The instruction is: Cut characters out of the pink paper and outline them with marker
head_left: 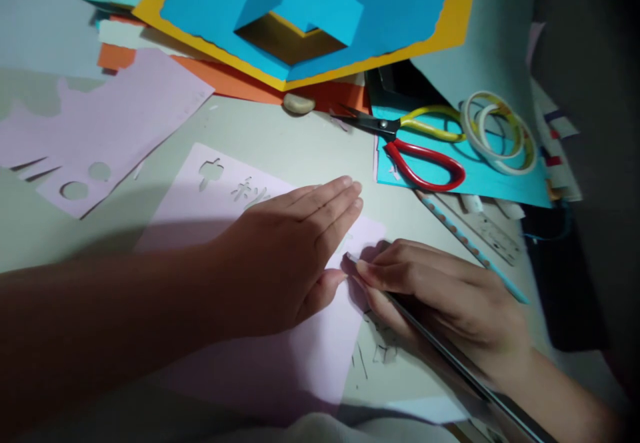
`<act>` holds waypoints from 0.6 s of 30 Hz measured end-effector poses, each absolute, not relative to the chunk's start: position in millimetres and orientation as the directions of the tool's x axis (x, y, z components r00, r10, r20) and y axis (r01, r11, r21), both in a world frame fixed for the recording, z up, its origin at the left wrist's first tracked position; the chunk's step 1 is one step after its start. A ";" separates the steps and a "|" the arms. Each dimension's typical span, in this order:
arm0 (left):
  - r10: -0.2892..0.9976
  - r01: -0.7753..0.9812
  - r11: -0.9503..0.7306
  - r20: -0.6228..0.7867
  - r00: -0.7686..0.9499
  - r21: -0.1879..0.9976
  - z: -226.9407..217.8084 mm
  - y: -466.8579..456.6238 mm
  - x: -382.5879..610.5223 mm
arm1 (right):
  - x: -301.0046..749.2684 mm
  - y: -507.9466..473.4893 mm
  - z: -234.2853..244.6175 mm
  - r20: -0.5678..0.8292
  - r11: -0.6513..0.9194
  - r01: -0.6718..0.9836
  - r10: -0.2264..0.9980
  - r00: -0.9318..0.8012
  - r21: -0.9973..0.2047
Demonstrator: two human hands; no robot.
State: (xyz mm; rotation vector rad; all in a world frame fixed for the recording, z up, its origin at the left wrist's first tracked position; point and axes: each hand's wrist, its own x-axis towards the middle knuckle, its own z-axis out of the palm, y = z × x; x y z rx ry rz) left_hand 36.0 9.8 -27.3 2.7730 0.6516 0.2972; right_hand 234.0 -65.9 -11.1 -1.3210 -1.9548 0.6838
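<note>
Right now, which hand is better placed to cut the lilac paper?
Probably the right hand: it holds the craft knife with its tip at the lilac paper, while the left hand lies flat on it.

Left hand [280, 263] is lying flat, palm down, with the fingers [325, 203] straight and pressed together and the thumb [323, 294] kicked out toward the other hand. Left forearm [100, 309] comes in low from the side, mostly in shadow. Right hand [440, 289] sits just beside it, fingers curled in a pen-style grip, wrist angled down.
</note>
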 end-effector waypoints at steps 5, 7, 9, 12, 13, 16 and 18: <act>0.446 0.393 -0.870 0.136 0.885 0.299 -26.5 11.3 36.2 | 231.6 -62.6 -11.7 0.251 0.366 0.547 0.928 -0.275 -0.753; 0.442 0.389 -0.873 0.139 0.886 0.294 -26.9 11.8 36.0 | 231.6 -62.7 -11.2 0.254 0.370 0.542 0.926 -0.278 -0.755; 0.438 0.385 -0.875 0.142 0.888 0.294 -27.9 12.2 35.7 | 232.4 -63.4 -10.8 0.245 0.362 0.540 0.929 -0.278 -0.760; 0.436 0.379 -0.876 0.153 0.887 0.298 -29.4 12.2 35.0 | 234.1 -64.4 -10.9 0.247 0.359 0.535 0.931 -0.270 -0.765; 0.437 0.379 -0.876 0.159 0.885 0.299 -29.7 12.1 34.7 | 234.5 -64.4 -10.9 0.246 0.357 0.536 0.931 -0.269 -0.765; 0.440 0.378 -0.874 0.168 0.882 0.304 -29.5 11.9 34.2 | 235.3 -64.5 -10.1 0.224 0.340 0.544 0.937 -0.268 -0.767; 0.447 0.384 -0.868 0.157 0.880 0.315 -28.7 11.9 34.2 | 235.1 -64.8 -9.0 0.200 0.316 0.543 0.944 -0.263 -0.778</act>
